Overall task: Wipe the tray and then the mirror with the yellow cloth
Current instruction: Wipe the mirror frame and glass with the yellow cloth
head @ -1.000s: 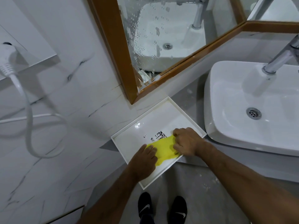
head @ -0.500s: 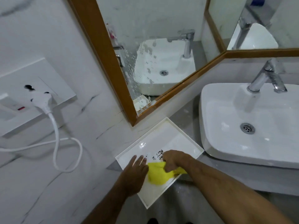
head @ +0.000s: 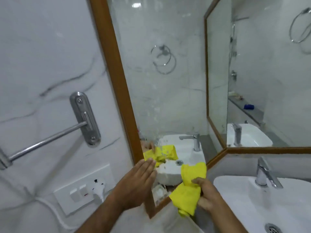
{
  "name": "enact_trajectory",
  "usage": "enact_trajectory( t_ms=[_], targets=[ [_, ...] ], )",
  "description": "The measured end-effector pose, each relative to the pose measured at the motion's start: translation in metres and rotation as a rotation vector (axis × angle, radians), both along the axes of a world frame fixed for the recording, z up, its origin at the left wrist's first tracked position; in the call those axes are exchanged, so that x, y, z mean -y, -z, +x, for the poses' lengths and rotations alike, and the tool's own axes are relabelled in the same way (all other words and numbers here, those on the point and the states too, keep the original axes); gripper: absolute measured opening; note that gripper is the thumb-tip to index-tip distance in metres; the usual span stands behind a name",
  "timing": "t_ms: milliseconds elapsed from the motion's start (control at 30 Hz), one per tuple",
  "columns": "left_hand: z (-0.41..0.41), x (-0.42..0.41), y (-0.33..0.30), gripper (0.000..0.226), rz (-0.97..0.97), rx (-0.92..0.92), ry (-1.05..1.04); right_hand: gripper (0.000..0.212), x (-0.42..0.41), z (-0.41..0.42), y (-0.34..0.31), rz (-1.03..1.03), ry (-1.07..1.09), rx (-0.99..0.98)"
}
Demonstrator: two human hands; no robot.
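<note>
My right hand (head: 207, 194) grips the bunched yellow cloth (head: 190, 187) and holds it up in front of the lower corner of the wood-framed mirror (head: 161, 91). The cloth hangs from above and below my fingers. My left hand (head: 134, 184) is raised flat beside it, fingers together and straight, near the mirror's frame, holding nothing. The glass shows a reflection of the cloth and a hand, and carries water spots low down. The tray is out of view.
A white sink (head: 269, 204) with a chrome tap (head: 265, 174) sits at the lower right. A chrome towel bar (head: 50, 137) and a socket panel with a white plug (head: 99, 185) are on the left wall. A second mirror panel (head: 262, 81) angles off to the right.
Both hands have risen from the tray to the mirror. My right hand lifted the cloth off the tray; my left hand let go of the tray. The view has tilted upward.
</note>
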State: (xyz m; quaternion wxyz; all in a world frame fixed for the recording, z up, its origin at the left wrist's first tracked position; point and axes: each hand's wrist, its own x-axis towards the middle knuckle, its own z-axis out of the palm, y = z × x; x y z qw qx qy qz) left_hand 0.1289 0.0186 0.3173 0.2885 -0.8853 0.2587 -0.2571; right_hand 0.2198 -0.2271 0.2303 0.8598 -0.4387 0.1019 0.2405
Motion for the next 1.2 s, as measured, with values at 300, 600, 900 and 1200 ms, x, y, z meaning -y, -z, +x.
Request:
enact_trajectory(
  t_ms=[300, 600, 900, 1200],
  targets=[
    [0.024, -0.021, -0.288, 0.073, -0.002, 0.381, -0.049, 0.042, -0.049, 0.050, -0.284, 0.000, 0.630, 0.650],
    [0.029, -0.064, -0.487, 0.115, 0.247, 0.597, -0.387, 0.060, -0.083, 0.071, -0.504, -0.214, 0.949, 0.855],
    [0.044, -0.075, -0.497, 0.120, 0.231, 0.614, -0.270, 0.050, -0.132, 0.121, -0.547, -0.722, 0.877, 1.120],
    [0.043, -0.073, -0.500, 0.121, 0.260, 0.614, -0.230, 0.052, -0.148, 0.097, -0.544, -0.810, 0.818, 1.581]
  ],
)
